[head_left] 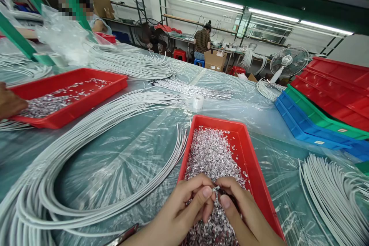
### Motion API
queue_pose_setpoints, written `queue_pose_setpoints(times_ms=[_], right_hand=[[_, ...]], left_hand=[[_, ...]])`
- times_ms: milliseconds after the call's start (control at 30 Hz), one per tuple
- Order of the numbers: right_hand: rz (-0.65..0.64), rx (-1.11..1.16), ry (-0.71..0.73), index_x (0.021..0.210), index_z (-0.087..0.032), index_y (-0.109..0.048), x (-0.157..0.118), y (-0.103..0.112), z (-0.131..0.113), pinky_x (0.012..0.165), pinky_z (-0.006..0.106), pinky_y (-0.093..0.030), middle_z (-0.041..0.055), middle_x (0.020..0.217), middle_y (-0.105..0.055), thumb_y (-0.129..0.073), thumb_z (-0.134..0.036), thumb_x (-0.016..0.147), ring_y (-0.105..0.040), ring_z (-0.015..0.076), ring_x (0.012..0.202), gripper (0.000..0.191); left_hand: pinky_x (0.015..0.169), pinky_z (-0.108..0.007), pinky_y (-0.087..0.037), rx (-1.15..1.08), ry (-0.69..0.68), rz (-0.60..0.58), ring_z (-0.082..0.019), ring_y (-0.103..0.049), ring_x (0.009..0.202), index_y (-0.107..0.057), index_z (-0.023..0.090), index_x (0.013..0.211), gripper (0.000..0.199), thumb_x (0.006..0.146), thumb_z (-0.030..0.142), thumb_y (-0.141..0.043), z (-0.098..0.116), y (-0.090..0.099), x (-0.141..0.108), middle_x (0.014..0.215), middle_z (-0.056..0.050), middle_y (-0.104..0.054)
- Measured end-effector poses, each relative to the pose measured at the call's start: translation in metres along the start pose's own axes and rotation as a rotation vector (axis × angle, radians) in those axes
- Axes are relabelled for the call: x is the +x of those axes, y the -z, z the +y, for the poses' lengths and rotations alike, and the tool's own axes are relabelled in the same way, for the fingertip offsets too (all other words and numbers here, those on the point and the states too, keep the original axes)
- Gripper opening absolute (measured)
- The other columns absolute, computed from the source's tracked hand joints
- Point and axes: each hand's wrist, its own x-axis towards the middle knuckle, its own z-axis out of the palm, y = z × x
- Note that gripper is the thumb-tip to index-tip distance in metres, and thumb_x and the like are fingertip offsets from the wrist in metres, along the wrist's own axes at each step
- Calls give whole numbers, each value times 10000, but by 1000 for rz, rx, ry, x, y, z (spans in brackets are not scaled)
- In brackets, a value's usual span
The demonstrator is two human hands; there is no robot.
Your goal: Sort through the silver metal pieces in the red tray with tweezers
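Both hands meet over the near red tray [256, 169]: left hand [184, 207] and right hand [240, 215] fingers pinch one tiny silver metal piece [214, 189] above the heaped shiny pieces [211, 157].

You are not looking at any readable text: the small white stickers on the blue tray [314, 132] and green tray [323, 117] are showing only blurred marks, too small to read.
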Motion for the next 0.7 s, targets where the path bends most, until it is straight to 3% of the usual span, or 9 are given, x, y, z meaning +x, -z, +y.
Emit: queue_pose_setpoints(times_ms=[267,400,567,700], right_hand=[[-148,118,40,1008,-277,-583,9,15,-9,712,305,-494,10,828,-641,-357,-406,977,-623,187,777,263],[-237,295,0,1045,-299,-571,9,18,-9,793,281,-489,-11,828,-613,-403,-435,971,-620,175,862,229],[-140,229,-9,1095,-297,-543,4,14,-9,836,328,-479,13,970,-627,-429,-398,954,-606,194,936,207],[-109,157,39,1005,-266,-554,0,10,-12,701,324,-505,13,798,-618,-393,-405,955,-613,198,766,219]], left_hand=[[478,-234,-281,57,-8,31,-96,-376,485,-459,193,744,316,970,411,-420,3,0,2,538,49,-462],[509,-240,-299,71,3,13,-101,-410,505,-460,191,743,301,969,389,-427,4,1,1,544,42,-485],[513,-237,-282,74,-21,-19,-98,-389,524,-452,186,756,305,975,396,-422,3,4,0,567,51,-448],[492,-228,-262,88,-34,-49,-94,-360,526,-443,185,758,311,974,408,-429,4,6,-1,587,50,-422]])
